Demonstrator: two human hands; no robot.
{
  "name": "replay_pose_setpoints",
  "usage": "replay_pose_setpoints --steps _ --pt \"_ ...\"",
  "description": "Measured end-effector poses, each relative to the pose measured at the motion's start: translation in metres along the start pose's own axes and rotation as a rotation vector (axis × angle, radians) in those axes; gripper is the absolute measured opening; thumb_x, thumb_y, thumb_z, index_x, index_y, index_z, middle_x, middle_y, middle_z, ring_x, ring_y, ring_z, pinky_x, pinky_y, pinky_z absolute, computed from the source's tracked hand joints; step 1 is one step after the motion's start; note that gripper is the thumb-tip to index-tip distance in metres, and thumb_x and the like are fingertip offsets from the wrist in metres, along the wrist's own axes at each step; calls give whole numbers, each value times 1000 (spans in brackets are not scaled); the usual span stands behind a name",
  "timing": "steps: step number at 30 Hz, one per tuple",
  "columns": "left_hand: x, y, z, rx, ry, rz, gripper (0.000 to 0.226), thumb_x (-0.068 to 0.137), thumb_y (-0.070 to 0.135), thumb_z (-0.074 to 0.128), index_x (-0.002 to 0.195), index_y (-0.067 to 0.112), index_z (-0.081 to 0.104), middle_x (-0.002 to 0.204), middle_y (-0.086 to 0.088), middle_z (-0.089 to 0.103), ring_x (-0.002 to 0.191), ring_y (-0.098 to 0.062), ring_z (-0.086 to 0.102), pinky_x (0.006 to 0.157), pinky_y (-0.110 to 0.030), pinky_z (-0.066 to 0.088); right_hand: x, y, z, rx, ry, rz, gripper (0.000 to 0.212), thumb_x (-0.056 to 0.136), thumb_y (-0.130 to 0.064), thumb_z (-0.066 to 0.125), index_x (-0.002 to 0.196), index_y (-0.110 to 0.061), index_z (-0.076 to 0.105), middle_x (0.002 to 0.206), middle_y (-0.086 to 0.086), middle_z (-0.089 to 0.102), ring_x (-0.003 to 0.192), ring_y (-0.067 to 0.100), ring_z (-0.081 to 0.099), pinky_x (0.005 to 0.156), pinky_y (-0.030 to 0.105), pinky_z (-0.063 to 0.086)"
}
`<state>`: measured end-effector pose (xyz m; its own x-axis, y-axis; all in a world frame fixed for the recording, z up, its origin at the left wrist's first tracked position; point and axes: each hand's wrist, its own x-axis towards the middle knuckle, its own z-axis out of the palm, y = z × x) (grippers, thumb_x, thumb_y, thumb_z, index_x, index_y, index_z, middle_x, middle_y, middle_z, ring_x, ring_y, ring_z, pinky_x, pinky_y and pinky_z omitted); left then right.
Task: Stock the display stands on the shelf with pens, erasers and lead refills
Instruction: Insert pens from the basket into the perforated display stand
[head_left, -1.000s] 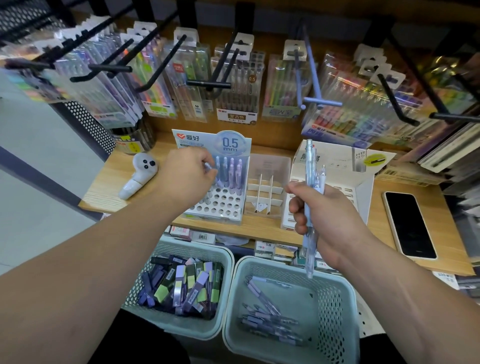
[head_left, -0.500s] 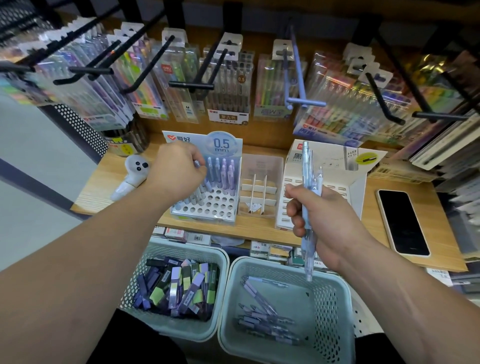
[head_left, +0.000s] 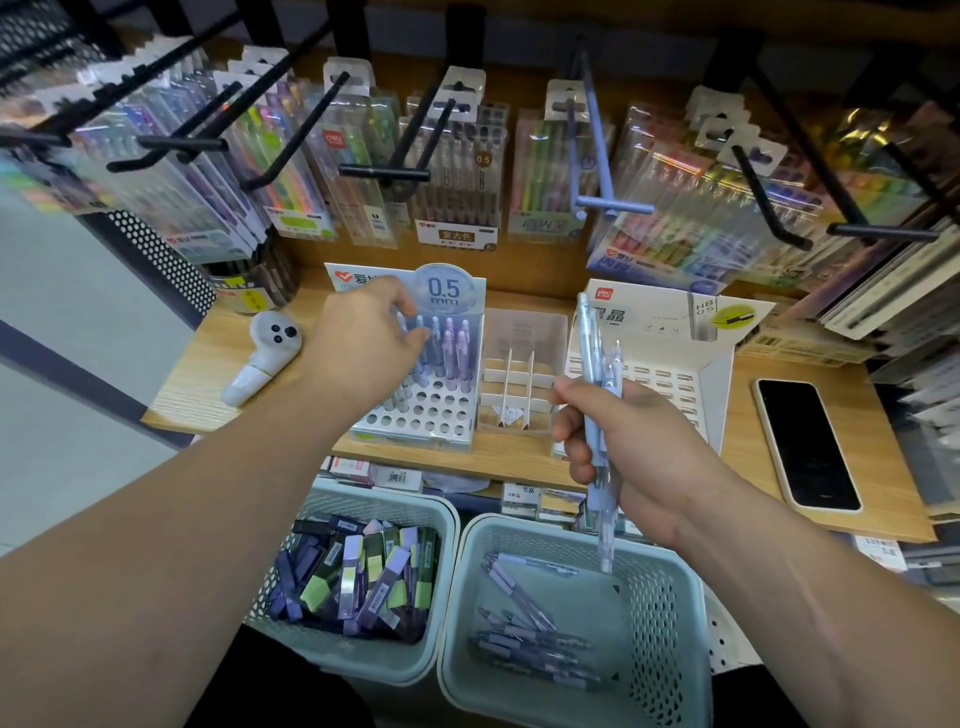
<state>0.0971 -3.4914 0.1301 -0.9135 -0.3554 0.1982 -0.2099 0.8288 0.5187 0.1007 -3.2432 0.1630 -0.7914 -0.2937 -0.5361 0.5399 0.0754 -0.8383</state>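
In the head view, our left hand (head_left: 363, 345) hovers over the back rows of the pen stand (head_left: 415, 415). Its thumb and forefinger are loosely apart, with nothing pinched between them that we can see. The standing pens (head_left: 449, 343) fill the stand's twelve o'clock edge, and the holes toward six o'clock are bare. Our right hand (head_left: 631, 457), at three o'clock of the stand, is clenched round a bundle of pens (head_left: 589, 374), tips down above the basket (head_left: 670, 613). We judge the next pen is best drawn from the bundle by its top, held upright, and lowered straight into the nearest free hole, so its neighbours are not knocked askew.
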Motion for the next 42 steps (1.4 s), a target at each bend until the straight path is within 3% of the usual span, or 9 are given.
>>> replay_pose_setpoints --steps 4,8,12,16,27,31,34,38,42 --pt "-4 -4 -2 30 -8 28 3 87 16 72 88 17 70 70 3 61 75 -22 62 72 -32 50 -3 0 7 13 -79 29 23 97 -28 64 101 -5 67 65 5 62 50 14 44 47 25 38" --pt "-9 -15 -4 94 -36 54 11 89 17 69 91 18 80 77 0 71 81 -23 65 73 -40 57 -5 2 10 1 -88 45 24 97 -27 64 105 -5 66 66 6 62 50 14 45 47 25 38" --pt "-11 -15 -6 43 33 -6 14 87 23 75 100 16 77 80 -1 71 83 -23 66 77 -37 54 -5 3 12 -6 -79 50 25 98 -28 63 106 -5 67 67 6 62 50 14 45 48 26 37" --pt "-9 -17 -6 40 80 14 10 86 22 77 90 13 78 80 -2 70 80 -21 66 74 -34 53 -5 4 13 -1 -76 49 26 98 -29 63 105 -4 67 66 6 62 50 14 44 48 26 37" --pt "-6 -17 5 183 -77 56 31 88 38 69 115 23 74 94 -6 66 90 -26 62 78 -42 55 -5 2 9 9 -96 59 21 97 -24 63 102 -4 68 68 8 61 51 15 44 47 26 38" --pt "-16 16 -11 -89 -33 0 20 95 38 64 94 22 74 73 4 60 68 -8 55 64 -33 48 -7 0 12 24 -137 65 23 97 -20 62 109 -1 66 68 9 62 50 15 44 47 25 38" --pt "-35 56 -21 -615 -283 -216 34 96 42 60 69 24 69 74 2 68 46 -3 42 55 -26 39 -9 2 15 -21 -179 50 21 99 -20 61 111 -3 64 67 7 62 51 14 46 47 26 40" --pt "-62 71 -13 -788 -467 -273 31 95 30 65 77 6 66 50 8 52 45 -11 40 47 -20 37 -14 8 21 -132 -226 38 21 100 -24 61 110 -5 61 66 5 62 51 13 47 49 26 39" --pt "-70 58 -12 -923 -487 -325 33 95 27 65 81 -2 63 61 -11 54 45 -16 43 44 -21 33 -17 11 28 -89 -226 60 28 99 -36 62 102 -8 65 70 7 64 52 14 47 51 28 39"
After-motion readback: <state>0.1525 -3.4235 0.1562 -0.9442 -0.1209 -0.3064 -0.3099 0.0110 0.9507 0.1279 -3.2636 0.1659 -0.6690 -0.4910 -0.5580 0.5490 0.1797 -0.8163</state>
